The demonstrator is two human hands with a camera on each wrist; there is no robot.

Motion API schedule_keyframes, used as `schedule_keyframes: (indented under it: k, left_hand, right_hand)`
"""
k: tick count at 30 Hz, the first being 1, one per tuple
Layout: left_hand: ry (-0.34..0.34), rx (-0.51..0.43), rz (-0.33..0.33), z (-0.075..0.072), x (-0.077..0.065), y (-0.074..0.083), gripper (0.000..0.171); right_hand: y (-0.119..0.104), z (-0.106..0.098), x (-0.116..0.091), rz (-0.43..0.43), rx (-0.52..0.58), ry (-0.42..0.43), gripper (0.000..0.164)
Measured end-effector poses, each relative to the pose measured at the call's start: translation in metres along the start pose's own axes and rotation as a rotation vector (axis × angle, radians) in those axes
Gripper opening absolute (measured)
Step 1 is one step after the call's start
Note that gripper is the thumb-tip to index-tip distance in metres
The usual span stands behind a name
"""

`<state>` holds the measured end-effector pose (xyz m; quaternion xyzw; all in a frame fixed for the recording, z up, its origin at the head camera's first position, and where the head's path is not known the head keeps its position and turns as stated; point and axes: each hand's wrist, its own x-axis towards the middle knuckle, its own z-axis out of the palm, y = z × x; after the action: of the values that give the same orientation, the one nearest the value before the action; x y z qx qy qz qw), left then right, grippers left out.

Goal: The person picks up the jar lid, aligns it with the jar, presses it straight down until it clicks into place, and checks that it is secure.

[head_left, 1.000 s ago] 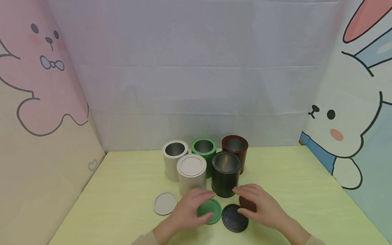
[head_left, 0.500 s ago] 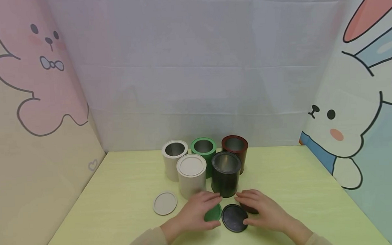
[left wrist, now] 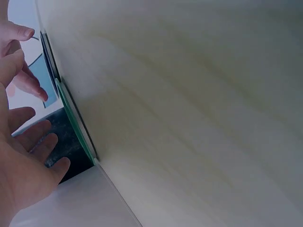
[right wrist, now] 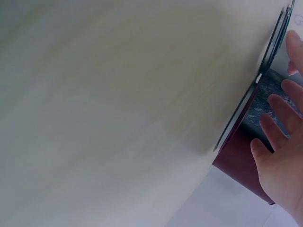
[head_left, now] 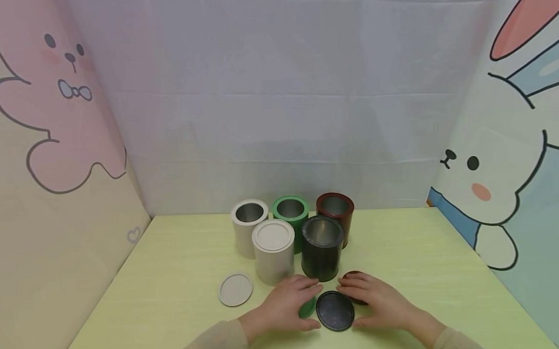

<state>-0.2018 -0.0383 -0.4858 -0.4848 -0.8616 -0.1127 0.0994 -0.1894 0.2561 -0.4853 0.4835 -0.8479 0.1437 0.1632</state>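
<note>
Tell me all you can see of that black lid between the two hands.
The black lid is a flat round disc with a raised rim, dull and slightly mottled, metal by its look. It lies flat on the yellow-green table, in front of the open black tin. The left hand and right hand flank it, close by its edges.

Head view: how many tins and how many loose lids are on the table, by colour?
Tins: 5; two beige, green, dark red, black.
Loose lids: 4; beige, green, black, dark red.
Total: 9.

Head view looks down; wrist views skim the table (head_left: pixel 172 281) closely
</note>
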Motion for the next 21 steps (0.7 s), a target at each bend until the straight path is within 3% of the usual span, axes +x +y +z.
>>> schedule_keyframes:
  k: [13, 21]
  left_hand:
    - [-0.059, 0.097, 0.043, 0.0065, 0.0070, 0.0058, 0.071]
    - [-0.089, 0.121, 0.062, 0.0107, 0.0077, 0.0082, 0.071]
  right_hand:
    - [0.0063, 0.0077, -0.0034, -0.074, -0.024, -0.012, 0.073]
    - [0.0049, 0.0098, -0.0032, -0.056, -0.029, -0.057, 0.071]
